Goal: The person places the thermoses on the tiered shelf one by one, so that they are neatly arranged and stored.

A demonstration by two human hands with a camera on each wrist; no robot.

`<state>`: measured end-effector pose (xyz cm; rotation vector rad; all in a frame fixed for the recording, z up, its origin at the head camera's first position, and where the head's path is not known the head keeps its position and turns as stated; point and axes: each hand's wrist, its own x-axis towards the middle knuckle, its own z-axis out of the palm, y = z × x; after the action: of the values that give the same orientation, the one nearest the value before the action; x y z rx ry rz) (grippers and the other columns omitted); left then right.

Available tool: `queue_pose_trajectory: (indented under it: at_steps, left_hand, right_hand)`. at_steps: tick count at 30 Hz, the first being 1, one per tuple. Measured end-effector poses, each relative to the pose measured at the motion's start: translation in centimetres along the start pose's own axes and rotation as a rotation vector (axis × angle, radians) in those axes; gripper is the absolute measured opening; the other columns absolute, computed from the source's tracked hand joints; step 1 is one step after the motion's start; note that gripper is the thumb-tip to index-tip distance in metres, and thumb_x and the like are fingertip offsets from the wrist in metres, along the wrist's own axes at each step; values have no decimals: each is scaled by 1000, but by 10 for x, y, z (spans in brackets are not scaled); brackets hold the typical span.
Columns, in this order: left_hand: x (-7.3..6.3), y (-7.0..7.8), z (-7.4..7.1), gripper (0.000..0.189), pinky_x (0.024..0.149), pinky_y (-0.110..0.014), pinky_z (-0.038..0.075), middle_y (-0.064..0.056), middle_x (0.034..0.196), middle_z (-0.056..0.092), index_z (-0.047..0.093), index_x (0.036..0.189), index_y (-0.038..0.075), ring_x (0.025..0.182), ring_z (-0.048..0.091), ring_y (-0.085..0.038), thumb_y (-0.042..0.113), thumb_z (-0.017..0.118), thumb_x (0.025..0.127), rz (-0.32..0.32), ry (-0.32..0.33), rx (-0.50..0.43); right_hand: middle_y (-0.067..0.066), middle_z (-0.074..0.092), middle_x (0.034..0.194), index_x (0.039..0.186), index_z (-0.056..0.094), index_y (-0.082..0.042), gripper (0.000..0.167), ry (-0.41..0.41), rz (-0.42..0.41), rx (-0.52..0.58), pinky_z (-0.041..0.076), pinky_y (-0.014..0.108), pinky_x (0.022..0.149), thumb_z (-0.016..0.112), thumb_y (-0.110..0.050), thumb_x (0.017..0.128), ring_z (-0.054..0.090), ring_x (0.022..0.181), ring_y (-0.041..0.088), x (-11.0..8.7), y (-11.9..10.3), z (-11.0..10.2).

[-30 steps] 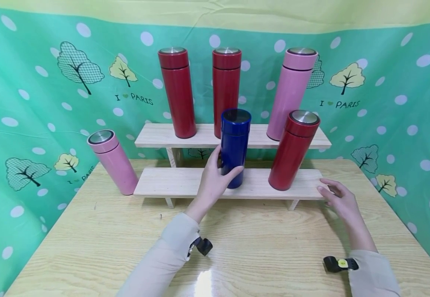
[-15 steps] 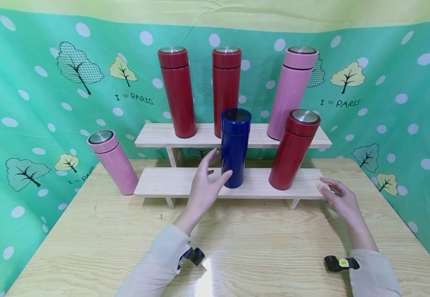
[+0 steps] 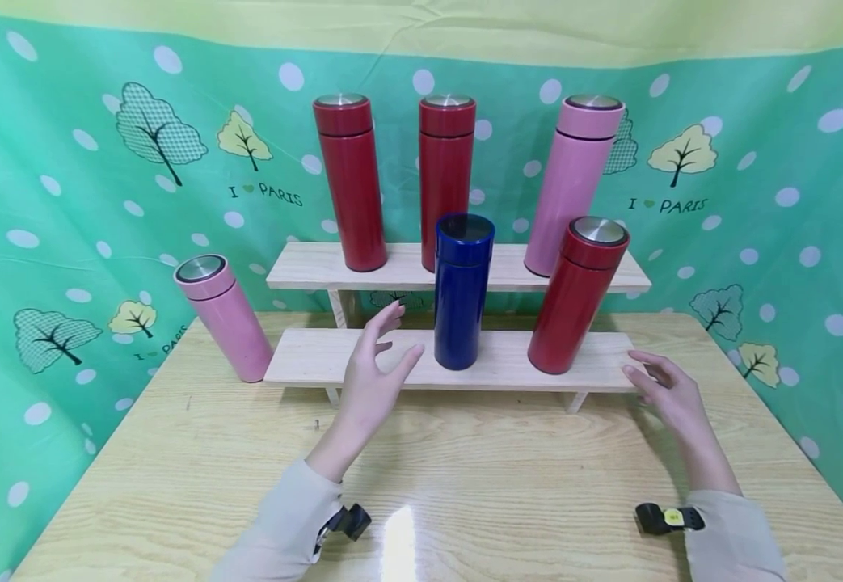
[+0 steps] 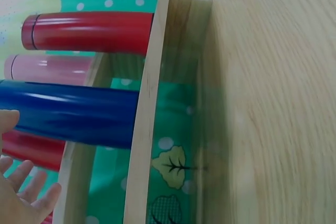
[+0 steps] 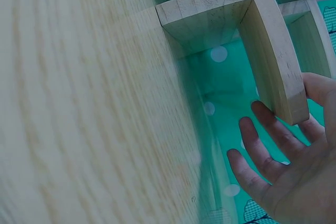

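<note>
On the lower wooden shelf [image 3: 319, 356] stands a blue thermos flask [image 3: 459, 311], upright near the middle. My left hand [image 3: 368, 380] is apart from it, to its left, with thumb and fingers spread and nothing held; the left wrist view shows part of that hand [image 4: 26, 198] below the blue thermos flask [image 4: 73, 109]. A red thermos flask [image 3: 574, 303] occupies the shelf's right part. My right hand [image 3: 672, 396] is at the shelf's right end. In the right wrist view, its thumb lies against the board's end [image 5: 278, 56] and the other fingers extend loosely beneath.
The upper shelf [image 3: 305, 271] carries a left red thermos flask [image 3: 351, 194], a middle red one [image 3: 446, 174] and a pink one [image 3: 570, 194]. Another pink thermos flask [image 3: 228, 323] stands on the table [image 3: 479, 485], left of the shelves. A green patterned cloth [image 3: 43, 226] hangs behind.
My left hand has let go of the blue thermos flask and drawn back to the left and toward me. The flask stays in place; my right hand has hardly moved.
</note>
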<state>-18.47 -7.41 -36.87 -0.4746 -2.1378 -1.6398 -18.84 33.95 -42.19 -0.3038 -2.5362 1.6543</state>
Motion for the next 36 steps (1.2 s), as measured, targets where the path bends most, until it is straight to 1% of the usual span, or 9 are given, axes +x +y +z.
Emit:
queue_pose_trajectory:
  at_steps: [8,15,18,23,27,29,31,34,36]
  left_hand:
    - [-11,-2,-20,59,103,-43,41,4,142,52,45,147,17,130,47,-18,16,71,93,-11,15,26]
    - [-18,-7,-40,59,103,-48,40,0,142,52,45,147,15,130,47,-19,15,70,94,-25,45,23]
    - [-22,-9,-51,59,103,-46,40,-2,142,52,45,147,14,131,47,-22,13,70,94,-26,70,38]
    - [-27,-13,-70,59,101,-42,41,-3,141,53,45,147,12,130,48,-24,8,70,93,-24,100,82]
    - [-30,-15,-83,59,100,-38,42,-3,140,54,46,146,10,129,49,-26,5,69,93,-13,119,106]
    - [-30,-16,-89,58,99,-35,42,-2,140,54,46,146,10,128,49,-24,4,69,93,-10,131,110]
    - [-31,-17,-94,59,99,-31,42,-3,140,54,46,146,9,128,50,-19,2,69,92,-15,140,120]
    - [-32,-17,-101,59,99,-29,42,-2,141,53,45,147,10,128,49,-17,3,68,93,-28,148,132]
    - [-32,-19,-106,59,99,-26,41,-4,142,53,44,147,9,128,49,-20,3,68,93,-32,153,145]
  right_hand:
    - [28,29,154,144,49,-10,59,-1,1,3,47,12,73,62,-42,97,30,139,46,0,0,0]
    - [27,28,155,145,47,-8,60,-1,3,-10,47,13,73,61,-42,98,30,139,46,-1,1,0]
    - [27,28,155,145,47,-7,61,-2,4,-8,47,13,73,61,-42,98,28,140,45,-1,1,0]
    - [27,27,155,146,45,-5,63,-4,3,-14,47,14,73,61,-42,98,29,140,45,-1,1,2]
    - [27,27,156,146,44,-4,64,-7,3,-18,47,13,73,61,-42,98,29,140,45,-1,2,2]
    - [27,27,156,146,44,-4,64,-7,3,-22,47,13,73,60,-43,98,29,140,46,-1,1,1]
    - [27,27,155,146,44,-4,64,-6,2,-22,47,13,73,60,-43,98,29,140,46,-1,1,1]
    - [27,27,155,146,45,-6,63,-8,0,-20,47,13,73,61,-43,98,29,140,46,0,2,0]
    - [28,28,155,145,46,-7,61,-8,-2,-14,47,12,73,61,-43,98,30,139,46,0,2,0]
